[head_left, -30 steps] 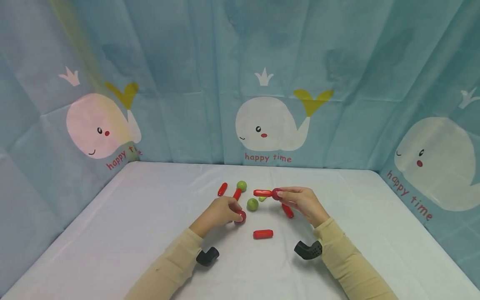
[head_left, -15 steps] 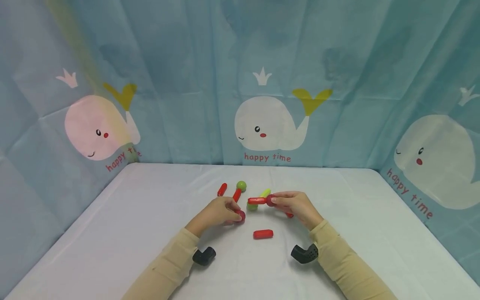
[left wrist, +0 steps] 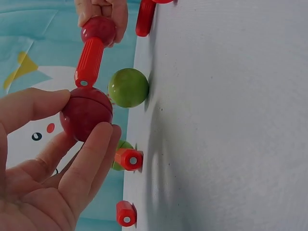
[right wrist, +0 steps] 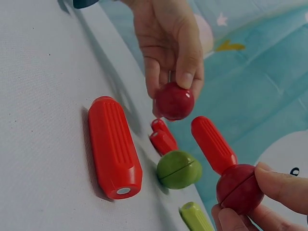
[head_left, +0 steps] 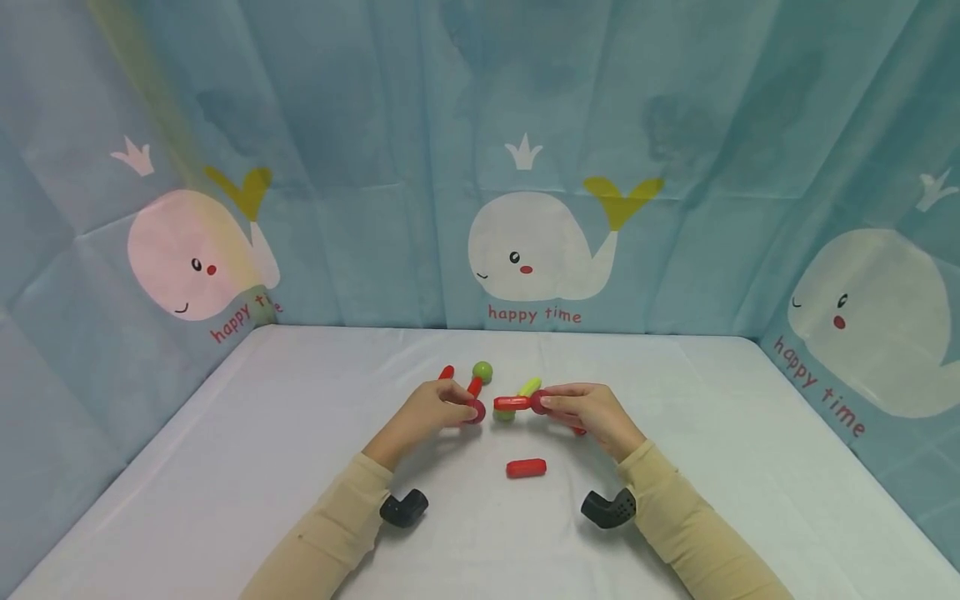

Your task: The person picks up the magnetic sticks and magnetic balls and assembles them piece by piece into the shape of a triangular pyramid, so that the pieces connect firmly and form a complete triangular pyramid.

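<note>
My left hand (head_left: pixel 435 414) pinches a dark red ball (head_left: pixel 475 411) (left wrist: pixel 86 113) (right wrist: pixel 174 100) lifted above the white table (head_left: pixel 262 450). My right hand (head_left: pixel 585 410) holds another dark red ball (head_left: pixel 539 402) (right wrist: pixel 239 188) with a red ribbed rod (head_left: pixel 513 402) (left wrist: pixel 90 62) (right wrist: pixel 212 144) stuck to it. The rod's free end points at the left hand's ball, a small gap apart. A green ball (head_left: pixel 504 414) (left wrist: pixel 128 87) (right wrist: pixel 179 169) lies on the table just below them.
A loose red rod (head_left: pixel 526 467) (right wrist: pixel 113 147) lies near me between the hands. A red rod joined to a green ball (head_left: pixel 483 371), another red rod (head_left: pixel 446 372) and a green rod (head_left: pixel 529 387) lie farther back. Whale-print curtains (head_left: pixel 525 167) surround the table.
The left hand lifted its red ball off the table toward the right hand's rod. The right hand moved its ball-and-rod leftward and lower, closing the gap.
</note>
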`<state>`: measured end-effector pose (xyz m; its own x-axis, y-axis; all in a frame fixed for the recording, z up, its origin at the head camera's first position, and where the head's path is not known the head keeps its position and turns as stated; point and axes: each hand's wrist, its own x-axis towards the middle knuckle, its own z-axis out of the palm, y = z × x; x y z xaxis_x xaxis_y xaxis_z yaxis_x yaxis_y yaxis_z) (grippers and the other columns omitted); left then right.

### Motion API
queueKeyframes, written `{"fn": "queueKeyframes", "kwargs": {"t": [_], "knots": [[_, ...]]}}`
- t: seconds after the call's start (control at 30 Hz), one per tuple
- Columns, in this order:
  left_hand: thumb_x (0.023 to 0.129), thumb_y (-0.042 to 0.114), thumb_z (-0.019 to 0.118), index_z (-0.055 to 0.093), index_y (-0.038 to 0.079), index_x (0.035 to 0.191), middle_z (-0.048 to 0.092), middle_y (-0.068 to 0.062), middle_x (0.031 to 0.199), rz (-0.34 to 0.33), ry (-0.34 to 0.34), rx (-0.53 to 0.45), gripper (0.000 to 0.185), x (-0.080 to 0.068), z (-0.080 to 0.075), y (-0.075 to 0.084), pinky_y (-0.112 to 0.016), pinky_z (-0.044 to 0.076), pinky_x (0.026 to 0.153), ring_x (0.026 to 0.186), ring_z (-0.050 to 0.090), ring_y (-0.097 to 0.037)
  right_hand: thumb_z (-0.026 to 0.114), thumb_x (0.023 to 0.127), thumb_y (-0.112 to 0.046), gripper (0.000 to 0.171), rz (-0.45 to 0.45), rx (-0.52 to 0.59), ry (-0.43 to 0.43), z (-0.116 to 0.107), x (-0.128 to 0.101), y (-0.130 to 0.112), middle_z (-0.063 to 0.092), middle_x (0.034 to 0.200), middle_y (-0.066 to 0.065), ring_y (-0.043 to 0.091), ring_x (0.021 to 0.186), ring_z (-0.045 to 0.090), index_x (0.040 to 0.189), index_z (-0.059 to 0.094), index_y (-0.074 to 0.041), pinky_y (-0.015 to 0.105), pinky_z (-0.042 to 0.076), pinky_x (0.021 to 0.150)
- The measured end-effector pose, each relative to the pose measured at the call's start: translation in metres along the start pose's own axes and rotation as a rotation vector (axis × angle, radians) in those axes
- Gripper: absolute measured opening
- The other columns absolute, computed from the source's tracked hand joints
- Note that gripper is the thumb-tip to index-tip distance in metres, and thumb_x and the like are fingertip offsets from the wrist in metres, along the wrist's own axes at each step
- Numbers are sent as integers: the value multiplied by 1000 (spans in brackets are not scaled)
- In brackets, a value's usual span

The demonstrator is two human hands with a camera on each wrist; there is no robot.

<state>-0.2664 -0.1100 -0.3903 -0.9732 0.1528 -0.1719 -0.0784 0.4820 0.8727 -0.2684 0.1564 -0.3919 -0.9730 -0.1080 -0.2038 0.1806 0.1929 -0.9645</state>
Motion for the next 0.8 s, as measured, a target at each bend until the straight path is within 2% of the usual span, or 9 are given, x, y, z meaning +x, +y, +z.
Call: {"fn": "queueKeyframes", "kwargs": {"t": [0.17,0.53,0.8], "knots": [[86,23,74,69,13,108,67,-6,113,-27,15,-31,24,1,0,2,-39,53,88,96,63,-19,76,88,-25,42,3,-11,1,1,0,0,72,116,14,20,100,73,121,69,0,37,55,96],[85,21,75,70,11,102,70,-6,106,5,9,-63,20,0,0,2,-36,55,88,89,67,-16,76,88,-23,41,-10,-4,-10,3,-1,-1,72,117,15,15,95,73,120,69,1,37,54,95],[85,23,76,70,12,101,69,-5,104,2,23,-39,20,-1,2,4,-36,56,86,98,62,-19,76,87,-20,38,-13,4,-36,5,0,1,76,108,12,15,95,74,118,70,1,37,55,95]]}}
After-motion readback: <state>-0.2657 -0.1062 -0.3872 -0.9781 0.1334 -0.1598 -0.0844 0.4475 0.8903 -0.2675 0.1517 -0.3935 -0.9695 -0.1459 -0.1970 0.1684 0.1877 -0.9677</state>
